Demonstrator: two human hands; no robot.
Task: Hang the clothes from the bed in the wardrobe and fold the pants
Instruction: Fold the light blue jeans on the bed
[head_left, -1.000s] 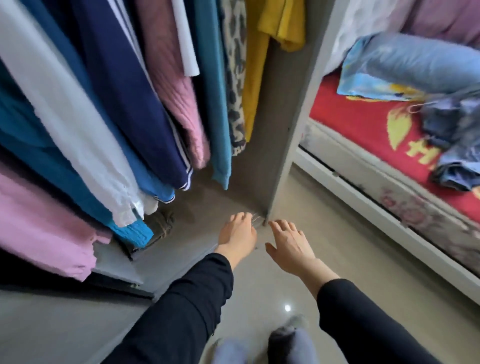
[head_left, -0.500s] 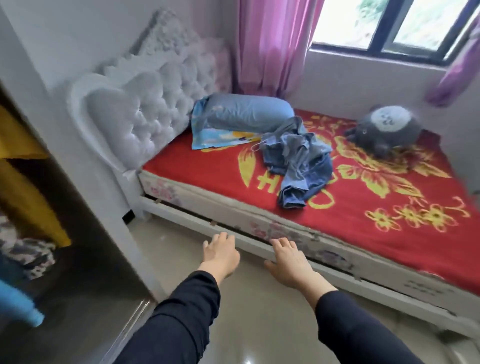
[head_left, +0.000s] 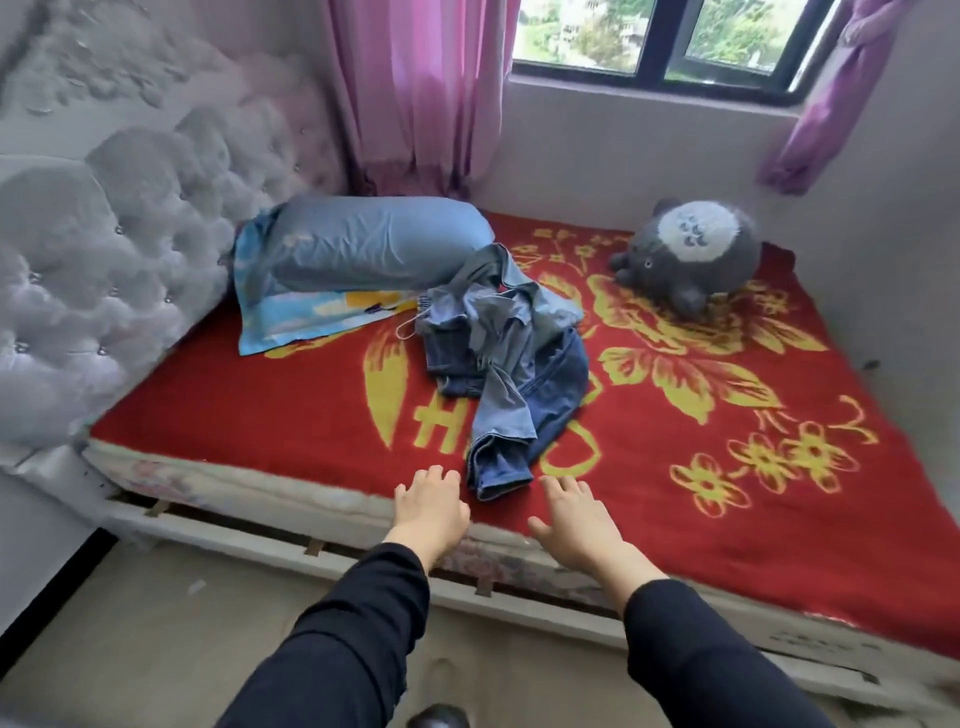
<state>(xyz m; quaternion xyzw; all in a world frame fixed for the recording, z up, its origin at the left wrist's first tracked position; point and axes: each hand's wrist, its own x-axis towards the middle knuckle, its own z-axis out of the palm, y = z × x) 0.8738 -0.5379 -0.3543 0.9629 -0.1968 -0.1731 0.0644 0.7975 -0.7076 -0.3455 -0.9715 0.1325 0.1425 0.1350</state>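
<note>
Your left hand (head_left: 431, 506) and right hand (head_left: 574, 517) reach out empty, fingers loosely spread, over the bed (head_left: 249, 415) edge; the crumpled denim pants (head_left: 506, 358) lie just beyond, between them.

The person has turned away from the wardrobe, which is now out of sight, and faces the bed (head_left: 260, 415). The left hand (head_left: 431, 506) and right hand (head_left: 576, 525), earlier over the floor short of the bed, now reach over its near edge, fingers extended, on either side of the crumpled pants' (head_left: 506, 364) lower end.
</note>
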